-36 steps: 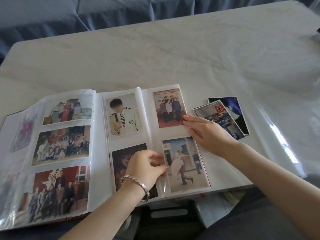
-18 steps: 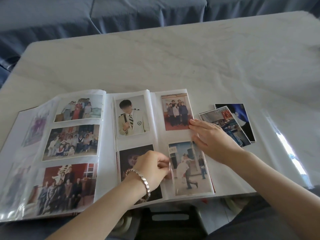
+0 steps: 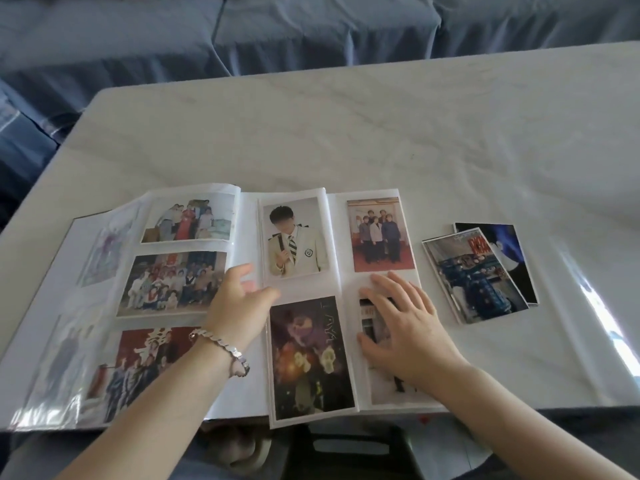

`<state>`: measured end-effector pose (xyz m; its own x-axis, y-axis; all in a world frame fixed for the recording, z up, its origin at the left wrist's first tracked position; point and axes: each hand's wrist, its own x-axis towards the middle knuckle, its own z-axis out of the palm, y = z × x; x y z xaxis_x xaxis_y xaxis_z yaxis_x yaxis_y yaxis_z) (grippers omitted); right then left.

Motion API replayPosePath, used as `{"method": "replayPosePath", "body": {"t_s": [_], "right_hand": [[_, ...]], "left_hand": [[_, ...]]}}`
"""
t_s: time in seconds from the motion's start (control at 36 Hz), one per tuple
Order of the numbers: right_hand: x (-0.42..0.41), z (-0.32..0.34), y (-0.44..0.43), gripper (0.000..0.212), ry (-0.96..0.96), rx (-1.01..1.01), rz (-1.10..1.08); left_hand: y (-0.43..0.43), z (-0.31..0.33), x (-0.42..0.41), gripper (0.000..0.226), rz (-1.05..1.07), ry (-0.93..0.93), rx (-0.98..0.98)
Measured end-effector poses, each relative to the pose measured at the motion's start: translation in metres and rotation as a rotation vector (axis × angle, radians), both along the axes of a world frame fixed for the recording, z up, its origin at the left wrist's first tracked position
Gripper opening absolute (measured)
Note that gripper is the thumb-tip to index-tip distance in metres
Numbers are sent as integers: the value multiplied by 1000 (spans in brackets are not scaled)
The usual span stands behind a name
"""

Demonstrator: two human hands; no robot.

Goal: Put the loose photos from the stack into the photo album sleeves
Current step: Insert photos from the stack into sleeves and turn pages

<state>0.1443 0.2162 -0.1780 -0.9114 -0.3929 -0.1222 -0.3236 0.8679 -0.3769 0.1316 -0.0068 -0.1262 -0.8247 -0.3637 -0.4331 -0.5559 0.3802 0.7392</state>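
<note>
Flat hand on a sleeved photo, loose stack alongside

The right hand (image 3: 405, 327) presses flat, fingers straight, on the photo (image 3: 382, 391) in the album's (image 3: 242, 386) 5 o'clock sleeve. The left hand (image 3: 239, 299) is open and holds nothing near the fold. The stack (image 3: 478, 275) lies at the album's 3 o'clock. A dragging palm could skew the photo or crease the plastic.

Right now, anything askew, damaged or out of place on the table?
Nothing damaged or spilled. Two minor things: the album overhangs the table at its near edge, by the lantern photo, and beside the album the top loose photo lies tilted across the black photo under it, not squared up.
</note>
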Motion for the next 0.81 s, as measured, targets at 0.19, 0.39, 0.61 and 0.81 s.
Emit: {"method": "replayPosePath", "body": {"t_s": [0.19, 0.39, 0.61, 0.81], "right_hand": [[-1, 3, 18, 56, -79, -145, 75], [-7, 22, 57, 33, -60, -383, -218], [-21, 28, 103, 50, 32, -113, -493], [-29, 24, 114, 83, -95, 184, -611]], "left_hand": [[3, -4, -14, 20, 105, -13, 193], [-1, -2, -35, 18, 37, -126, 151], [49, 34, -36, 7, -400, 123, 43], [106, 12, -30, 40, -810, 118, -183]]}}
